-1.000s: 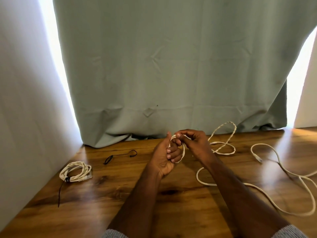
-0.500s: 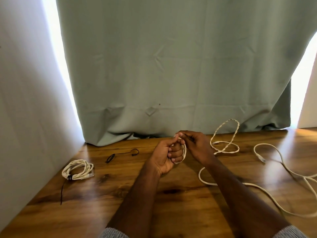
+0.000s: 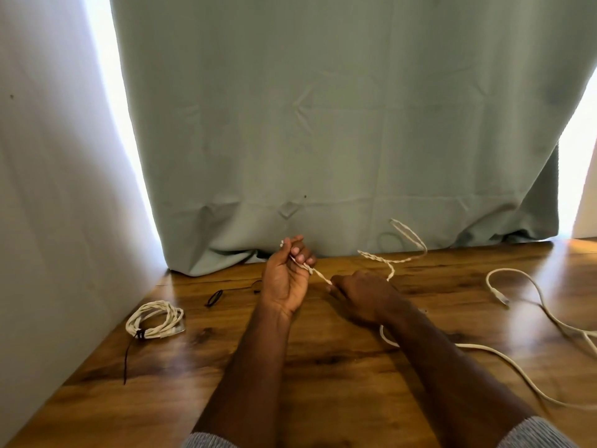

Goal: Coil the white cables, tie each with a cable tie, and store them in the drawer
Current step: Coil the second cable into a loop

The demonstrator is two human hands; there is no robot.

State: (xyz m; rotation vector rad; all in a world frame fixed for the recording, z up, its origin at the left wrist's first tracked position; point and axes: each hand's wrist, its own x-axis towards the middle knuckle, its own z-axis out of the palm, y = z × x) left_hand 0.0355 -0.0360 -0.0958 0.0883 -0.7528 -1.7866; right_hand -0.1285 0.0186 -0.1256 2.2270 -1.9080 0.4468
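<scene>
At desk [image 3: 323,399] centre, the left hand [image 3: 284,279] grips one end of a braided white cable [image 3: 400,253]; the right hand [image 3: 361,295] pinches it toward 3 o'clock. A tied coil [image 3: 155,320] lies at 9 o'clock.

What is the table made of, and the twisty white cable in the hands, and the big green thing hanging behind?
The table looks like wood or a wood-look top: brown grain, dark knots, glossy shine. The twisty cable seems braided fabric over wire, matte with a woven pattern, held by the left hand and right hand. The curtain looks like soft matte cloth, with creases and folds.
</scene>
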